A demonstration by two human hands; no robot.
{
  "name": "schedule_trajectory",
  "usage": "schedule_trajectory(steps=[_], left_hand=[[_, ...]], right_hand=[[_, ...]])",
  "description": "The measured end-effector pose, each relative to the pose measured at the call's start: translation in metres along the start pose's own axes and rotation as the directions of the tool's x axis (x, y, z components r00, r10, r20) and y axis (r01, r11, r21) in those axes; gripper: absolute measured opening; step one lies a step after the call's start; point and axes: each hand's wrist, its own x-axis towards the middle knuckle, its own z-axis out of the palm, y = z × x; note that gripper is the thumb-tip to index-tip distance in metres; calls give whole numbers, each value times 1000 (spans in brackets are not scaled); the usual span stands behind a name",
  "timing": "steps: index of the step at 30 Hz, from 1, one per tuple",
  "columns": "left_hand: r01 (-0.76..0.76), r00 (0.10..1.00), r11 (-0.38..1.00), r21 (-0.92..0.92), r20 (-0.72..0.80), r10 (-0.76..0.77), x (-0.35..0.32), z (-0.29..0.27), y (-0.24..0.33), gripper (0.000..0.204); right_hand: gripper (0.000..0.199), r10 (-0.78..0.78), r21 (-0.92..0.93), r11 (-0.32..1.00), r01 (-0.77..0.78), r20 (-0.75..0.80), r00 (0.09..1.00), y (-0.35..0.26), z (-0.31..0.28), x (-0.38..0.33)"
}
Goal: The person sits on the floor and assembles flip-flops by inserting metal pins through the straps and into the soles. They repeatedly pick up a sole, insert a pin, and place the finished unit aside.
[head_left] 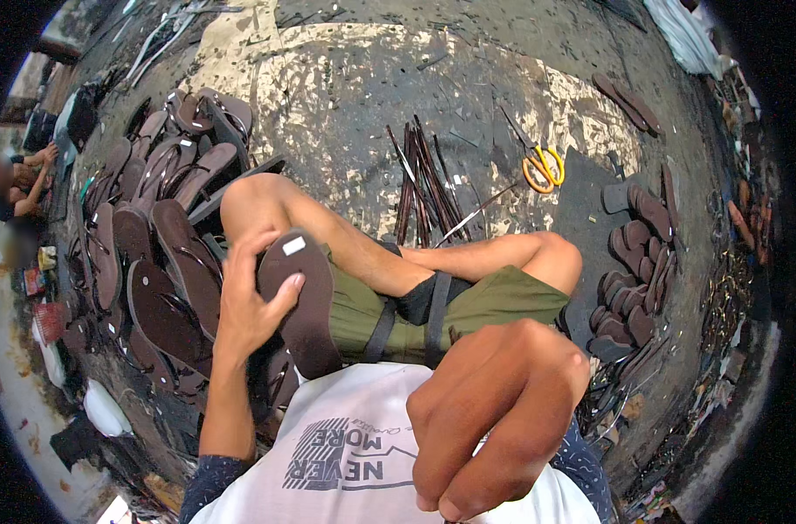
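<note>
Your left hand (250, 301) grips a brown sandal sole (300, 301) at your left knee; your right hand (494, 410) hangs near, curled shut, its contents hidden.

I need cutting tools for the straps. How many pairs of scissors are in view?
1: the yellow-handled scissors lie on the floor, upper right, beyond the knees. Others may be hidden among the clutter.

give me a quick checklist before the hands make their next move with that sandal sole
1. Left hand grips the dark sandal sole: ok.
2. Sole steadied over the lap: ok.
3. Right hand free of tools: cannot tell, it is closed near the camera.
4. Strap bundle lying on the floor ahead: ok.
5. Yellow-handled scissors lying closed, apart from both hands: ok.
6. Sandal pile beside the left knee: ok.
</note>
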Motion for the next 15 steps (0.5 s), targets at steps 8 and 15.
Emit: schedule_trajectory(steps=[8, 15], left_hand=[[246, 945, 563, -789, 66, -321, 4, -13, 20, 38], [4, 987, 705, -709, -109, -116, 52, 4, 65, 34]], right_hand=[[13, -5, 4, 1000, 5, 17, 1000, -7, 3, 4], [16, 121, -619, 578, -532, -580, 806, 23, -14, 0]])
